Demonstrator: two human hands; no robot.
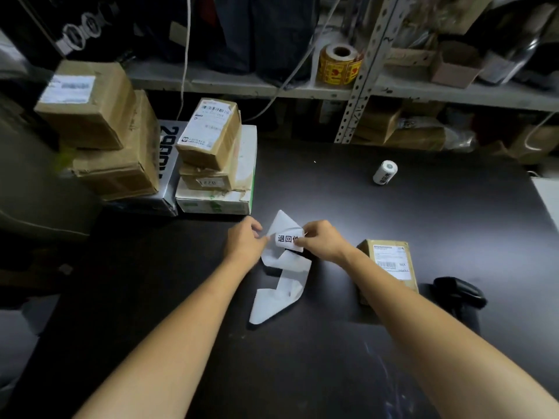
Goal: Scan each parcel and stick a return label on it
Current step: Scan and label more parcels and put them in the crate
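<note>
Over mid tabletop [393, 213], the left hand [243, 240] pinches the backing strip [281, 285] and the right hand [320, 238] pinches the return label [287, 238], likely light, floppy and sticky, so best held by a corner.

Matt dark tabletop [393, 213], brown cardboard parcel [390, 267], white paper backing strip [281, 294], seemingly smooth.

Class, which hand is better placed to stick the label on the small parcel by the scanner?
Probably the right hand: it pinches the label, and the parcel lies just right of it. The left hand holds the backing strip.
</note>
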